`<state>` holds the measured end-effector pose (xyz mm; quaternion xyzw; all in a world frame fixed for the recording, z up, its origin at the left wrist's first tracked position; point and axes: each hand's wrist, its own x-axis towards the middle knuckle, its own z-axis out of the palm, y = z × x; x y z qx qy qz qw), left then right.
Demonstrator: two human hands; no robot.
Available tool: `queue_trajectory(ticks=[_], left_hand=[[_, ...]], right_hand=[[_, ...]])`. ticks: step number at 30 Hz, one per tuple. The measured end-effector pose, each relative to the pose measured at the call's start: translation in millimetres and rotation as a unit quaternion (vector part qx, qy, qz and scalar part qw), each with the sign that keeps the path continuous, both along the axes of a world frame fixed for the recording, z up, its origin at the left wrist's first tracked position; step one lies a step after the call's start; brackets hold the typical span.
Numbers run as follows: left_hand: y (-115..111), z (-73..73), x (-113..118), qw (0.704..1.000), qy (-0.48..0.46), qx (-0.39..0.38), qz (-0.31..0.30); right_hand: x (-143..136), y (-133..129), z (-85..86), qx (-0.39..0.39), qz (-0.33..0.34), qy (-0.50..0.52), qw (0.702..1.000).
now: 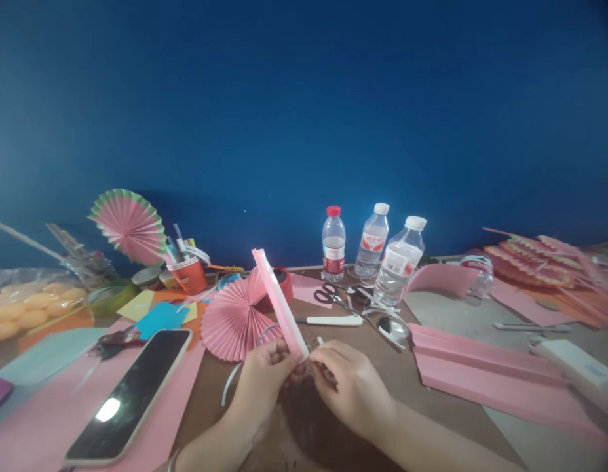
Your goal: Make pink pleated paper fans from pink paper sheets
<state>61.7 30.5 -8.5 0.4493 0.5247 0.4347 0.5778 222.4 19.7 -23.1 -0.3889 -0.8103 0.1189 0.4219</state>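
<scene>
My left hand [267, 370] is closed round the lower end of a narrow folded pink paper strip [280, 303], which tilts up and to the left. Beside that end, my right hand [346, 380] has its fingers pinched together; what they hold, if anything, is too small to make out. Behind the strip, a pleated pink paper fan [235, 320] lies spread on the table. A white-handled tool [334, 321] rests just beyond my hands, with black scissors [333, 296] behind it.
Three bottles, one red-capped [333, 246], stand by the blue wall. A phone [132, 396] lies at left, near an orange cup [187, 274] of pens and a round fan [128, 226]. Creased pink paper [491, 373] and a white box [579, 370] are at right.
</scene>
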Motion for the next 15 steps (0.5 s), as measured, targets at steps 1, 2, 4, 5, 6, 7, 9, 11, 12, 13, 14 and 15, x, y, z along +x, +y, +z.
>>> queue_trajectory(ticks=[1, 2, 4, 5, 6, 7, 9, 11, 12, 13, 14, 15], left_hand=[[-0.9, 0.9, 0.1, 1.0, -0.003, -0.004, 0.006], [-1.8, 1.4, 0.4, 1.0, -0.009, -0.008, 0.011], [-2.9, 1.6, 1.6, 1.0, -0.02, -0.02, 0.012], [-3.1, 1.5, 2.2, 0.999, -0.025, -0.025, 0.011], [-3.0, 1.5, 2.8, 0.999, -0.028, -0.028, 0.01], [-2.8, 1.6, 3.4, 0.999, -0.027, -0.028, 0.011], [-2.5, 2.7, 4.2, 1.0, -0.015, -0.018, 0.013], [-3.0, 4.5, 4.8, 1.0, 0.004, -0.003, 0.016], [-3.6, 5.4, 5.1, 1.0, 0.014, 0.003, 0.019], [-4.1, 6.1, 5.2, 1.0, 0.022, 0.007, 0.02], [-4.7, 6.5, 5.3, 0.999, 0.028, 0.01, 0.022], [-5.0, 6.3, 5.2, 0.999, 0.033, 0.012, 0.023]], right_hand=[[-1.1, 0.1, -1.6, -0.009, -0.014, -0.006, 1.0], [-2.3, 0.6, -3.0, -0.019, -0.023, -0.007, 1.0], [-4.3, 1.8, -3.4, -0.043, -0.03, 0.003, 0.999], [-5.2, 2.2, -2.3, -0.061, -0.033, 0.013, 0.998], [-5.9, 2.2, -0.3, -0.084, -0.036, 0.024, 0.996], [-6.5, 2.0, 2.2, -0.112, -0.043, 0.038, 0.992], [-7.7, 0.9, 7.6, -0.178, -0.059, 0.07, 0.98], [-8.8, -0.2, 11.4, -0.232, -0.072, 0.099, 0.965], [-9.3, -0.5, 12.5, -0.25, -0.076, 0.109, 0.959], [-9.6, -0.7, 13.1, -0.26, -0.076, 0.114, 0.956], [-9.9, -0.6, 13.4, -0.265, -0.076, 0.116, 0.954], [-10.1, -0.3, 13.3, -0.265, -0.076, 0.115, 0.954]])
